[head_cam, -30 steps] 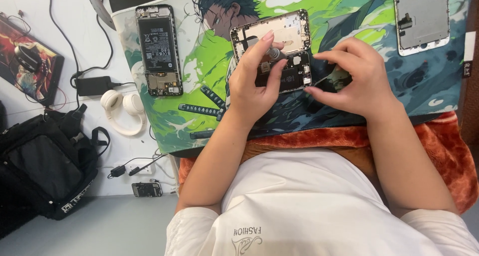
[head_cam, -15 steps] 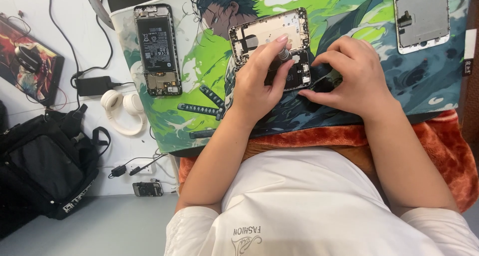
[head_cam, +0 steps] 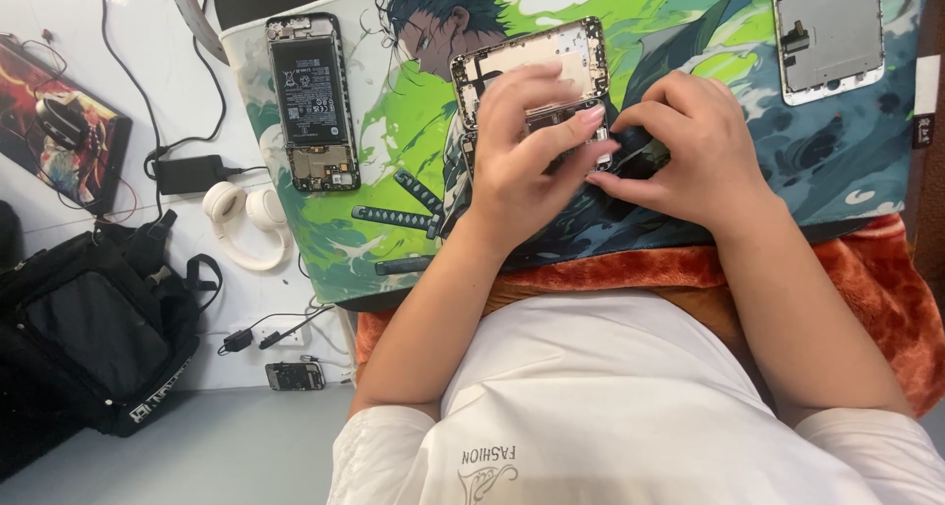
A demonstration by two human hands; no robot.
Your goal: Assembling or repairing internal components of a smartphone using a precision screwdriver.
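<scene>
Pinning an opened phone (head_cam: 536, 67) on the mat (head_cam: 689, 32), left hand (head_cam: 527, 160) lies flat across it, right hand (head_cam: 689, 151) closed around a dark tool; light, stiff, fragile frame, best held by edges

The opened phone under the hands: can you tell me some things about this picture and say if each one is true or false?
1. Both hands, left hand and right hand, are on the opened phone. True.
2. A second opened phone lies left of it on the mat. True.
3. The white headphones sit on the person's head. False: they lie on the desk beside the mat.
4. The black backpack is on the mat. False: it sits off the mat at the left.
5. A detached phone screen lies at the mat's upper right. True.
</scene>
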